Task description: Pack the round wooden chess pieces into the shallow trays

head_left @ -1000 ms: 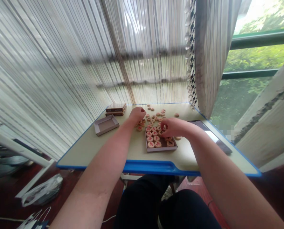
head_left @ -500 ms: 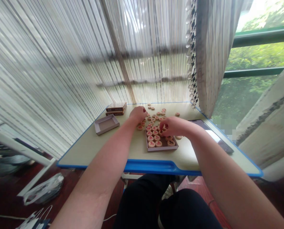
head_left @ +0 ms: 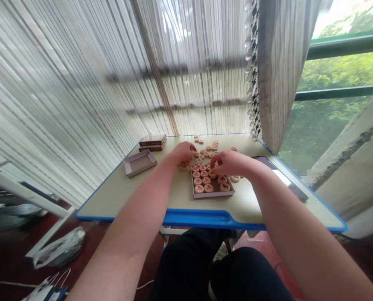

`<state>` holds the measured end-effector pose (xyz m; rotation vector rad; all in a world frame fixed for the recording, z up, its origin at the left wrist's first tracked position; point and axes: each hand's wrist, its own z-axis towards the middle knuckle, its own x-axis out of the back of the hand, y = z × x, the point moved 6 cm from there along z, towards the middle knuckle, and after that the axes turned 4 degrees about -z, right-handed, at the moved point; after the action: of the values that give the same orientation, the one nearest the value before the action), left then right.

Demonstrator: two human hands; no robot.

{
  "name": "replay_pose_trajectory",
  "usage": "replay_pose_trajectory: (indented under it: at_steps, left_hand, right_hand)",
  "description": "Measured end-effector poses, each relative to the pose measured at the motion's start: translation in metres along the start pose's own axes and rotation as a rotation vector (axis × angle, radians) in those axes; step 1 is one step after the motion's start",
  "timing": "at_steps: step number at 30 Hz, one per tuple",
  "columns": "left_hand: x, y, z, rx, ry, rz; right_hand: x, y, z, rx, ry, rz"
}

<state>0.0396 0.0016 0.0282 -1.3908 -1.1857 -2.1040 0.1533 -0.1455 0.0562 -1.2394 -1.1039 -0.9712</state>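
A shallow grey box tray (head_left: 213,194) lies on the beige, blue-edged table (head_left: 136,196), partly filled with round wooden chess pieces (head_left: 201,184) bearing red marks. More loose pieces (head_left: 209,148) are scattered behind it. My right hand (head_left: 228,163) hovers over the tray's far right part, fingers curled down onto the pieces there; what it pinches is hidden. My left hand (head_left: 183,151) rests on the loose pieces just left of and behind the tray, fingers bent.
An empty grey box lid (head_left: 140,163) lies at the left, with a brown folded board (head_left: 152,142) behind it. A dark tablet (head_left: 280,177) lies at the right. Striped curtains hang close behind the table. My knees are under the front edge.
My right hand has shifted slightly up and right over the tray, uncovering a few pieces at its near right. My left hand has spread a little over the loose pieces.
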Motion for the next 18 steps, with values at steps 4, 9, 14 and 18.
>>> replay_pose_trajectory:
  at_steps: [4,9,14,18]
  left_hand:
    - [-0.007,0.001,-0.001,-0.001,-0.108,-0.062]
    - [-0.008,0.002,-0.003,0.026,-0.072,-0.086]
    - [-0.011,0.014,-0.004,-0.103,-0.074,-0.118]
    - [-0.012,0.017,-0.002,-0.147,-0.096,-0.114]
  right_hand:
    - [0.009,0.004,0.000,-0.037,0.109,0.026]
    - [0.009,0.013,0.006,-0.076,0.165,0.041]
    - [0.010,0.022,0.010,-0.109,0.272,0.072]
    - [0.012,0.025,0.010,-0.122,0.318,0.117]
